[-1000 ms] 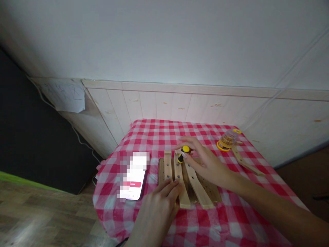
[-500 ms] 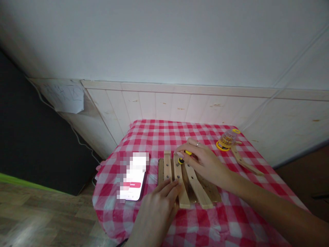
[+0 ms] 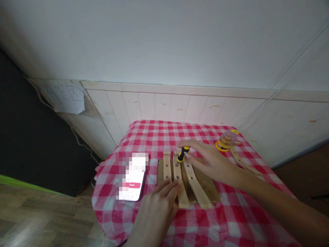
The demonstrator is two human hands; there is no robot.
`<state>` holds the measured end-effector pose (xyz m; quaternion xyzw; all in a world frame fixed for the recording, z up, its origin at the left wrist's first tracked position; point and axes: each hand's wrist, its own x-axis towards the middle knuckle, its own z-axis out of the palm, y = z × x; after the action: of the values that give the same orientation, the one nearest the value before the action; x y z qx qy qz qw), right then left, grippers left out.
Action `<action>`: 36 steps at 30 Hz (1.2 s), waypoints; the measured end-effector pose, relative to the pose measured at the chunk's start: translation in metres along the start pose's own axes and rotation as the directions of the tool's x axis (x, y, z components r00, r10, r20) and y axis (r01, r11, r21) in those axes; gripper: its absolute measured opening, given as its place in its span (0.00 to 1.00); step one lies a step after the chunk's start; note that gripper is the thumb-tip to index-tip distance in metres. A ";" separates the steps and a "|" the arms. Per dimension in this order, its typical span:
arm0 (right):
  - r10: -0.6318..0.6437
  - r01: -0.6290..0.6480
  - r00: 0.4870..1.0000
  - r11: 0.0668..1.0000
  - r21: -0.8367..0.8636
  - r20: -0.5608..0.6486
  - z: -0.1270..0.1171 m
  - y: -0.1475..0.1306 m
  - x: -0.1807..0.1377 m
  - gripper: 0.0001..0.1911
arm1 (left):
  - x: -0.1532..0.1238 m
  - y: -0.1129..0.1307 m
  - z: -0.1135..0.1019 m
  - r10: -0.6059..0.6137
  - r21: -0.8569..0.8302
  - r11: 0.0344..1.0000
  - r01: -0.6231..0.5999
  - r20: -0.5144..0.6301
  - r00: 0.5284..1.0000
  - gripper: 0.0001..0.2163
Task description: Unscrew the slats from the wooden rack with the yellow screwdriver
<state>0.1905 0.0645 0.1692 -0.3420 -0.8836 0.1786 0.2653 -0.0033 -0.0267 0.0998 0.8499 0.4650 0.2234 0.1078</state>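
Note:
My right hand [image 3: 200,156] pinches the handle of a short black-and-yellow screwdriver [image 3: 183,153] between thumb and fingers. Its lower end stands at a screw near the top of the middle wooden piece [image 3: 178,171]. My left hand [image 3: 161,195] lies with outstretched fingers on the lower parts of the left wooden piece [image 3: 167,168] and the middle one; its thumb is hidden. A third wooden piece [image 3: 196,188], bent like the middle one, lies to the right. All three rest on a brown board [image 3: 212,192], with dark screws or holes showing in them.
A lit phone [image 3: 136,185], partly blurred out, lies left of the board on the checked tablecloth [image 3: 151,133]. At the right stand a clear, yellow-rimmed screwdriver-bit container [image 3: 226,141] and another bent wooden piece [image 3: 244,164]. A panelled wall [image 3: 172,106] borders the table's far edge.
My right hand has opened its grip somewhat and shifted slightly right, so more of the screwdriver handle shows and it stands more upright. My left hand has stayed in place.

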 end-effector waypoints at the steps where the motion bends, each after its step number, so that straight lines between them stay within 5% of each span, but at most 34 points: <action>1: 0.029 -0.028 1.000 0.999 0.036 -0.008 0.004 0.000 -0.001 0.09 | 0.000 0.000 0.000 -0.001 -0.002 1.000 0.001 -0.001 1.000 0.29; 12: 0.207 -0.176 0.975 0.945 0.276 -0.086 0.029 0.000 0.014 0.12 | 0.002 0.003 -0.003 -0.027 0.004 1.000 0.027 0.009 1.000 0.27; 19: 0.076 -0.087 0.995 0.984 -0.158 -0.071 0.013 0.002 0.008 0.13 | 0.001 0.000 -0.001 -0.003 -0.009 1.000 0.003 -0.008 1.000 0.28; 23: -0.032 0.052 0.993 0.983 -0.177 0.115 -0.001 -0.005 0.007 0.16 | 0.001 -0.001 0.001 -0.002 -0.008 1.000 0.002 0.004 1.000 0.28; 26: -0.070 0.093 0.987 0.983 -0.158 0.145 -0.007 -0.009 0.006 0.15 | 0.000 -0.001 0.001 -0.012 -0.008 1.000 0.012 0.013 1.000 0.29; 36: 0.110 -0.123 0.992 0.937 0.326 0.060 0.007 -0.004 0.000 0.06 | 0.002 0.000 0.001 -0.024 -0.027 0.999 0.024 0.000 1.000 0.29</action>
<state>0.1843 0.0613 0.1654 -0.3409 -0.8248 0.3460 0.2895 -0.0016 -0.0254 0.0995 0.8427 0.4721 0.2283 0.1221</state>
